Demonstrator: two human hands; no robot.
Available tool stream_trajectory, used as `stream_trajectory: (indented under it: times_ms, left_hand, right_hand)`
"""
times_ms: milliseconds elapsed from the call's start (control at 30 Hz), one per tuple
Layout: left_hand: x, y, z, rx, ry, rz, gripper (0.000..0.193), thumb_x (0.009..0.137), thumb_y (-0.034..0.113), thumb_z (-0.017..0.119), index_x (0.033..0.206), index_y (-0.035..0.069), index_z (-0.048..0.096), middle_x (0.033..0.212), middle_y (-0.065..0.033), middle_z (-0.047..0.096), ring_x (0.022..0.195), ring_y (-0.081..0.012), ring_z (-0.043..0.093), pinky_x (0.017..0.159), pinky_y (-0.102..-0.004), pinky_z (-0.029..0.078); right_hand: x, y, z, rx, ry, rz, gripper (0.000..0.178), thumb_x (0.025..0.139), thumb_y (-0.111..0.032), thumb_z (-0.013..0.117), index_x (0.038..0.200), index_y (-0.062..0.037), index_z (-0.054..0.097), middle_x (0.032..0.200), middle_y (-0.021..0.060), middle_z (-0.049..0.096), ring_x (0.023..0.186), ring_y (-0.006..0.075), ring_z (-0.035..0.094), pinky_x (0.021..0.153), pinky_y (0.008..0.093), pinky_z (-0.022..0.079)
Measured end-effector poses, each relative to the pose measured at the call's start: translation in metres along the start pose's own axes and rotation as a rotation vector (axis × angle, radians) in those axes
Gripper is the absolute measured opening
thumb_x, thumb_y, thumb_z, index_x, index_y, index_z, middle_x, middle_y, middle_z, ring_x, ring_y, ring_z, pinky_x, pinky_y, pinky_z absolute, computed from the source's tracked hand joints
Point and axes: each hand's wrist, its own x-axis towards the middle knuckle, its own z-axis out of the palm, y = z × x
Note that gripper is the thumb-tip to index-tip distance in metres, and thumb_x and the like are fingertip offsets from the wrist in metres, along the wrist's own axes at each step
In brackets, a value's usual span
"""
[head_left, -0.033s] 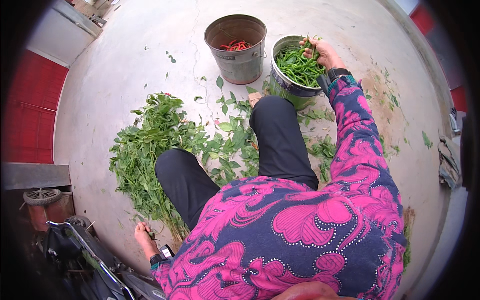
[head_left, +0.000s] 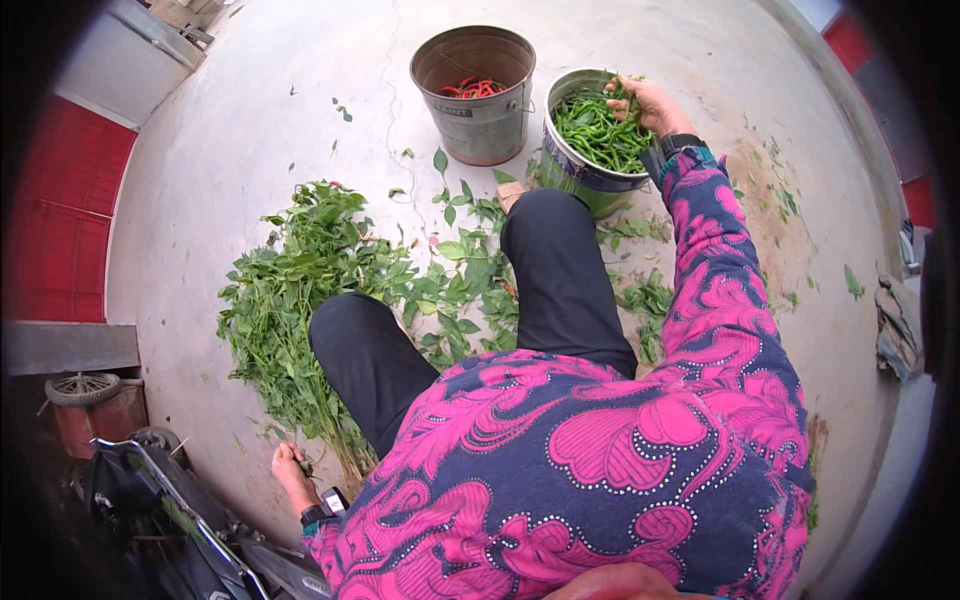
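Observation:
Over the far right side of a green-and-white bucket [head_left: 585, 185], my right hand [head_left: 650, 105] is closed on some green chili peppers [head_left: 624, 100]. Beneath it, the bucket is heaped with more slender green chilies [head_left: 598, 132]. My left hand [head_left: 289, 466] is low on the left, beside the stem ends of a heap of cut chili plants [head_left: 300, 290]. Its fingers are curled round a small dark-green piece, too small to tell whether leaf or pepper. A grey metal bucket [head_left: 480, 135] stands left of the green one, with red chilies [head_left: 474, 88] at its bottom.
Loose leaves [head_left: 465, 270] litter the concrete floor [head_left: 190, 250] between and around my knees. A parked motorbike [head_left: 170, 500] is close to my left hand, with a small wheel [head_left: 84, 391] behind it. A red door [head_left: 65, 210] is at the left.

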Motion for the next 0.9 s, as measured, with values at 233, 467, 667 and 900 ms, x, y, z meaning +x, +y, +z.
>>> stream_trajectory:
  times_ms: [233,467,667,900]
  left_hand:
    - [-0.008,-0.071,-0.008,0.241,-0.017,-0.107,0.026,0.098,0.022,0.047,0.084,0.004,0.060,0.058,-0.0011,0.052,0.047,-0.0113,0.045,0.042,-0.0262,0.037]
    - [-0.013,-0.141,-0.054,0.935,0.363,-0.018,0.026,0.087,0.021,0.054,0.093,0.000,0.068,0.094,-0.0235,0.067,0.092,-0.0379,0.066,0.080,-0.0448,0.052]
    - [-0.097,-0.212,-0.103,1.017,0.141,-0.669,0.040,0.085,0.027,0.057,0.119,0.007,0.064,0.122,-0.0209,0.061,0.116,-0.0340,0.057,0.094,-0.0415,0.047]
    - [-0.019,-0.228,-0.067,0.954,0.235,-0.062,0.046,0.075,0.008,0.062,0.120,0.006,0.049,0.125,-0.0150,0.050,0.125,-0.0329,0.043,0.100,-0.0455,0.041]
  right_hand:
    - [0.027,0.036,-0.047,-0.821,0.047,0.109,0.060,0.088,-0.042,0.061,0.137,-0.0114,0.045,0.137,0.0087,0.051,0.109,0.0340,0.058,0.081,0.0486,0.047]
    - [0.066,0.036,-0.029,-0.724,-0.054,0.126,0.051,0.093,-0.030,0.058,0.137,-0.0077,0.045,0.131,0.0095,0.055,0.101,0.0222,0.064,0.076,0.0325,0.052]
    - [0.063,0.007,0.059,-0.960,-0.238,0.005,0.046,0.094,-0.032,0.061,0.132,-0.0084,0.052,0.122,0.0095,0.062,0.097,0.0175,0.064,0.075,0.0280,0.052]
    - [0.008,-0.018,0.231,-1.064,-0.590,-0.200,0.041,0.095,-0.027,0.061,0.130,-0.0060,0.055,0.120,0.0061,0.063,0.099,0.0141,0.062,0.089,0.0265,0.049]
